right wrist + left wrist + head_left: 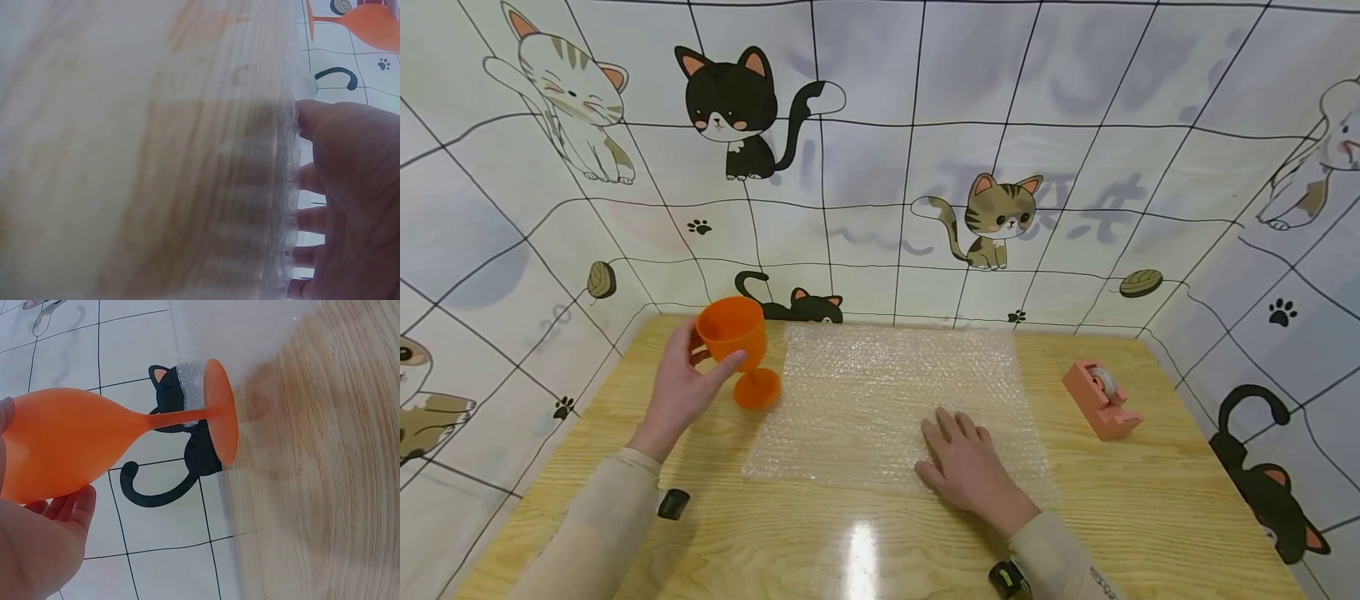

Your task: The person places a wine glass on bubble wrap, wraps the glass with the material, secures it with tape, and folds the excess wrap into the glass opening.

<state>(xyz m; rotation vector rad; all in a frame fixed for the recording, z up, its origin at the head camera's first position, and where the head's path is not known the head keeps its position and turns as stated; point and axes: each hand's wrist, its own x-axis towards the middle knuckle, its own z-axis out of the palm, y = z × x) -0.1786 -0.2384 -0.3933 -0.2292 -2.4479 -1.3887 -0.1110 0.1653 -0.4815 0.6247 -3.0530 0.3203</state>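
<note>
An orange plastic goblet [730, 332] with a thin stem and round foot stands upright left of the bubble wrap. My left hand [683, 379] grips its bowl, thumb on the near side and fingers round the far side. The left wrist view shows the goblet [69, 440] with its foot at the tabletop; whether it touches, I cannot tell. A clear sheet of bubble wrap [865, 400] lies flat on the table. Fingers spread, my right hand [962, 462] rests on the sheet's near right part. In the right wrist view, the fingertips touch the bubble wrap [206, 187].
A pink tape dispenser [1101, 400] with a roll of tape sits on the right side of the wooden table [790, 542]. A cat-patterned cloth wall [880, 167] closes off the back and both sides.
</note>
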